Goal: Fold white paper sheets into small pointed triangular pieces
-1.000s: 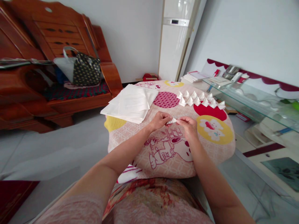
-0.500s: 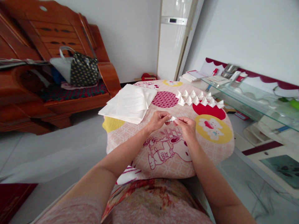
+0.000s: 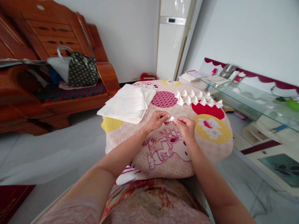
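Observation:
A small folded piece of white paper [image 3: 171,119] is pinched between my two hands, above the middle of the cloth-covered table [image 3: 140,155]. My left hand [image 3: 158,120] is closed on its left end. Fingers and thumb of my right hand [image 3: 186,125] grip its right end. Much of the paper is hidden by my fingers. Beyond my right hand, several folded white paper shapes [image 3: 195,99] with pointed tips stand in two rows. A stack of white paper sheets [image 3: 128,104] lies on the table past my left hand.
To the right stands a glass-topped cabinet [image 3: 252,96] with papers, a metal container and other items on it. At the left is a wooden sofa [image 3: 109,77] with a dark patterned bag [image 3: 83,69]. A tall white appliance [image 3: 170,46] stands at the back.
The camera view has shifted slightly. Both hands keep nearly the same pinch on the folded paper, with no other clear change.

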### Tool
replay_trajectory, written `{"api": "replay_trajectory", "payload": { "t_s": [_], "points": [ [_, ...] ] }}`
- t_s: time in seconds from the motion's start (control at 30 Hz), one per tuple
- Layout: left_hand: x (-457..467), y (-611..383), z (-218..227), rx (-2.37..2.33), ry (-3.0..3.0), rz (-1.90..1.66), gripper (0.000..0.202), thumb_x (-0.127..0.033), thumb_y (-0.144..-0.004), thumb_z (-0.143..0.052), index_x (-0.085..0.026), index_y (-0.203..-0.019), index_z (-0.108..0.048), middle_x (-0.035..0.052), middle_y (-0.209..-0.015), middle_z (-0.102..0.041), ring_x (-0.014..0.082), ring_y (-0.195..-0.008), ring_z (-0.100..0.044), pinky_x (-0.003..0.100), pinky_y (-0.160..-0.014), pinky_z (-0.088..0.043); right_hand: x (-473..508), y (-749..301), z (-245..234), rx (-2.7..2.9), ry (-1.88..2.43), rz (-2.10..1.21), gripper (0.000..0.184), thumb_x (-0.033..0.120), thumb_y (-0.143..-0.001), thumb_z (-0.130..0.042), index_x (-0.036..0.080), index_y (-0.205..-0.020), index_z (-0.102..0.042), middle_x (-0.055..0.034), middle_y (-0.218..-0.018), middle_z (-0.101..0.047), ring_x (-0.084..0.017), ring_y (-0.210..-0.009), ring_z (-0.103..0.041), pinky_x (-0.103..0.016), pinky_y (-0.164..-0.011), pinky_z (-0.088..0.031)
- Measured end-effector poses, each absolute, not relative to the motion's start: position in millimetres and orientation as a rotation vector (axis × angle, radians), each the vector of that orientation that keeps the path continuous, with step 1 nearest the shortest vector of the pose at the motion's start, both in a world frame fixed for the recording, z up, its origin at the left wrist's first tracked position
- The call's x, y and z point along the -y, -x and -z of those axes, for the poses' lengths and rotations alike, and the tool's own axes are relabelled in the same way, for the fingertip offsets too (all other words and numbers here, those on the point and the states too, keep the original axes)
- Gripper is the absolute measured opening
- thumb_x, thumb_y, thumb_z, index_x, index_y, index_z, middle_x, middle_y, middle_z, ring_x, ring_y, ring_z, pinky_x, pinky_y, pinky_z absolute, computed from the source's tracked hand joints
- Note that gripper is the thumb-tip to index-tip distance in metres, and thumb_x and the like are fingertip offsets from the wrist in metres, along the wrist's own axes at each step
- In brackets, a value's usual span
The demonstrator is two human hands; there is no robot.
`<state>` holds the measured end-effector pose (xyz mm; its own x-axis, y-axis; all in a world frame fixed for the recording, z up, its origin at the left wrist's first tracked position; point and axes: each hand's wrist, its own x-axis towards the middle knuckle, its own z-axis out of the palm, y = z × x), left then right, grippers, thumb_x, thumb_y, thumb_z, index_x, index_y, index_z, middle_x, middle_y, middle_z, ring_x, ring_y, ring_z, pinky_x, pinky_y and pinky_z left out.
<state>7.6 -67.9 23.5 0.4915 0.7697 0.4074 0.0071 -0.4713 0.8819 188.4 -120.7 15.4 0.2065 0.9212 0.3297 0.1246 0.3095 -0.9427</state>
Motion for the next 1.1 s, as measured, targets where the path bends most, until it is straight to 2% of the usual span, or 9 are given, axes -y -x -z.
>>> {"api": "replay_trajectory", "payload": {
  "t_s": [0.17,0.3,0.47,0.67,0.77,0.9,1.1],
  "points": [
    [68.1,-7.3,-25.4,-0.686,-1.869,-1.049,0.049,-0.056,-0.095,-0.059,-0.013,-0.075,-0.069,0.0029,-0.064,-0.067,0.011,-0.058,-0.06,0.02,-0.058,-0.045,119.4,-186.9,-13.5,1.204,1.125,-0.801,0.018,0.038,-0.071,-0.079,0.021,-0.07,-0.076,-0.0011,-0.064,-0.07,-0.017,-0.061,-0.06,-0.03,-0.062,-0.048],
    [71.1,-6.9,-28.6,-0.726,-1.937,-1.03,0.045,-0.05,-0.097,-0.057,-0.014,-0.072,-0.069,0.0021,-0.062,-0.066,0.0107,-0.057,-0.059,0.02,-0.057,-0.043,118.0,-187.8,-11.4,1.229,1.113,-0.848,0.021,0.042,-0.073,-0.08,0.021,-0.072,-0.075,-0.0017,-0.066,-0.071,-0.017,-0.06,-0.061,-0.03,-0.062,-0.049],
    [72.1,-7.0,-29.0,-0.782,-1.999,-0.967,0.044,-0.039,-0.098,-0.056,-0.015,-0.062,-0.061,-0.0007,-0.054,-0.059,0.0088,-0.05,-0.051,0.02,-0.053,-0.036,117.9,-190.2,-13.1,1.264,1.13,-0.869,0.024,0.039,-0.073,-0.077,0.021,-0.062,-0.068,-0.0005,-0.056,-0.064,-0.015,-0.053,-0.055,-0.029,-0.054,-0.044],
    [67.1,-5.5,-25.3,-0.79,-1.97,-0.878,0.043,-0.035,-0.095,-0.059,-0.014,-0.058,-0.06,-0.0028,-0.047,-0.053,0.0067,-0.045,-0.045,0.019,-0.048,-0.031,120.0,-188.9,-17.6,1.346,1.169,-0.968,0.022,0.039,-0.073,-0.075,0.02,-0.065,-0.069,-0.0012,-0.059,-0.067,-0.015,-0.056,-0.058,-0.028,-0.055,-0.046],
    [66.7,-6.7,-24.4,-0.727,-1.802,-0.789,0.04,-0.04,-0.092,-0.066,-0.013,-0.064,-0.066,-0.0012,-0.051,-0.059,0.0072,-0.045,-0.051,0.018,-0.047,-0.037,120.1,-190.1,-19.4,1.355,1.16,-0.989,0.022,0.037,-0.07,-0.076,0.019,-0.06,-0.067,-0.0004,-0.055,-0.065,-0.014,-0.052,-0.055,-0.028,-0.054,-0.044],
    [68.3,-6.3,-28.3,-0.651,-1.489,-0.69,0.043,-0.049,-0.09,-0.07,-0.01,-0.072,-0.07,0.0061,-0.063,-0.071,0.0105,-0.051,-0.063,0.02,-0.053,-0.051,117.6,-196.3,-19.9,1.266,1.078,-1.081,0.021,0.037,-0.069,-0.077,0.02,-0.06,-0.068,-0.0005,-0.053,-0.064,-0.014,-0.05,-0.055,-0.03,-0.055,-0.046],
    [71.4,-1.6,-32.8,-0.588,-1.386,-0.61,0.024,-0.03,-0.081,-0.076,-0.008,-0.073,-0.074,0.0063,-0.06,-0.071,0.01,-0.048,-0.062,0.018,-0.048,-0.051,115.3,-204.7,-17.4,1.238,1.028,-1.105,0.018,0.035,-0.07,-0.078,0.02,-0.063,-0.071,-0.001,-0.056,-0.066,-0.015,-0.052,-0.057,-0.032,-0.057,-0.047]
  ]
}}
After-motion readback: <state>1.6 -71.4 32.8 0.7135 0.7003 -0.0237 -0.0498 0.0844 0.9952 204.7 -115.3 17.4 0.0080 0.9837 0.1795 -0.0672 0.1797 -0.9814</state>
